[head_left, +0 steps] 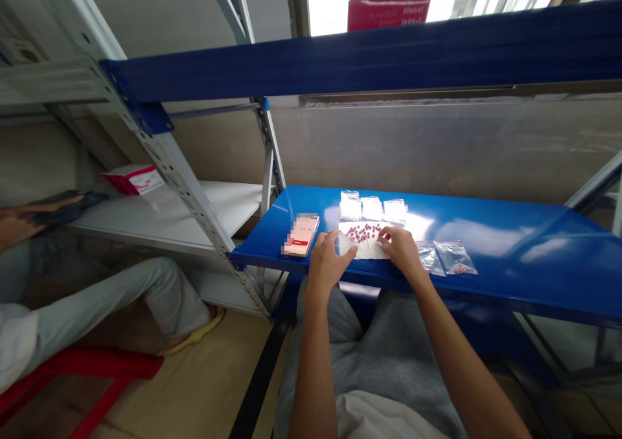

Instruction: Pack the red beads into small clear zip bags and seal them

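Observation:
My left hand [326, 258] curls around a small clear plastic bag [344, 243] at the front of the blue shelf [510, 245]. My right hand [399, 246] rests with fingers bent on a white paper sheet [369, 250], its fingertips at a pile of small red pieces [364, 232]; whether it pinches one is too small to tell. Three stacks of empty clear bags [372, 207] lie just behind the sheet. Two filled bags [449, 258] lie to the right of my right hand.
A phone [301, 234] lies on the shelf left of my hands. Another person sits at the left on a red stool [72, 368], a hand on the white shelf [160, 215] near a pink box [133, 179]. A blue beam [364, 57] crosses overhead.

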The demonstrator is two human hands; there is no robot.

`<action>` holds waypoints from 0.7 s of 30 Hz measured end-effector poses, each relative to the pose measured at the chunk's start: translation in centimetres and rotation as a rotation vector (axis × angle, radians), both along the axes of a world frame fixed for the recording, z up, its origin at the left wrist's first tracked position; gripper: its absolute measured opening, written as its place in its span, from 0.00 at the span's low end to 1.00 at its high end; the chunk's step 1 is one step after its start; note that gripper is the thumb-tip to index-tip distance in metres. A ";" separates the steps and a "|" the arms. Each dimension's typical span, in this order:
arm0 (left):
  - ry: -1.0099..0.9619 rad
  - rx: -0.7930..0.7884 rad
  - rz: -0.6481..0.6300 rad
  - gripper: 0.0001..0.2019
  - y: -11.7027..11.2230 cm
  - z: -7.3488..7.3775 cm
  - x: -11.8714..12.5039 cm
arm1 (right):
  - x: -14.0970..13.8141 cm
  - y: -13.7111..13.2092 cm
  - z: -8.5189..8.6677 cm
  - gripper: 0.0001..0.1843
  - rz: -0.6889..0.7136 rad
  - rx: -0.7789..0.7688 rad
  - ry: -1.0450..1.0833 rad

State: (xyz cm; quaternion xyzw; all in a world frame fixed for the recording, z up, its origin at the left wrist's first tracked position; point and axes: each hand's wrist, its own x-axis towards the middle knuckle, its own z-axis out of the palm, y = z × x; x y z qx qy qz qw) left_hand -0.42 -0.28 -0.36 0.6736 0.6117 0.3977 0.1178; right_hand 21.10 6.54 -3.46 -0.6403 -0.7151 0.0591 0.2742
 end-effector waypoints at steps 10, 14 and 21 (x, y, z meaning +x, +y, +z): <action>-0.002 -0.009 -0.075 0.23 -0.3 0.4 0.4 | -0.5 -0.3 0.8 0.09 0.027 0.019 0.055; -0.049 -0.074 -0.169 0.21 -0.5 0.7 0.5 | -0.7 -1.3 2.5 0.11 0.211 -0.001 0.310; -0.212 -0.098 -0.309 0.24 -0.8 1.5 0.9 | -1.9 -2.9 5.9 0.15 0.645 -0.122 0.457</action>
